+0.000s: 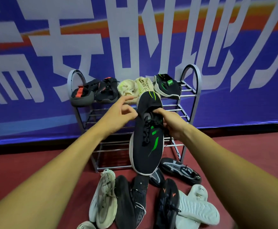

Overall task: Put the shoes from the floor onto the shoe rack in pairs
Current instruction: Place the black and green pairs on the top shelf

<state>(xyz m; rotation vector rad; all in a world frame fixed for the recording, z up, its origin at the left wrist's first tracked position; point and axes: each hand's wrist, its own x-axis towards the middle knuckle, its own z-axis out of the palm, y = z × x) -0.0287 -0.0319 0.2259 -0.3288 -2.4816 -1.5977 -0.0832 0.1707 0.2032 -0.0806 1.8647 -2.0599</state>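
Note:
My right hand (169, 122) grips a black shoe with green stripes (147, 141) at its collar, holding it up in front of the shoe rack (191, 95). My left hand (122, 113) hovers just left of the shoe's heel, fingers loosely curled, index finger pointing toward the top shelf. On that shelf lie a black-and-red pair (95, 91), a beige pair (135, 87) and one matching black-and-green shoe (167, 85). The lower shelves hold nothing.
Several shoes lie on the red floor (35, 164) before the rack: a beige one (102, 197), black ones (131, 200), a black shoe with orange marks (167, 204), a grey mesh one (180, 170) and a white one sole-up (197, 207). A blue banner (35, 80) hangs behind.

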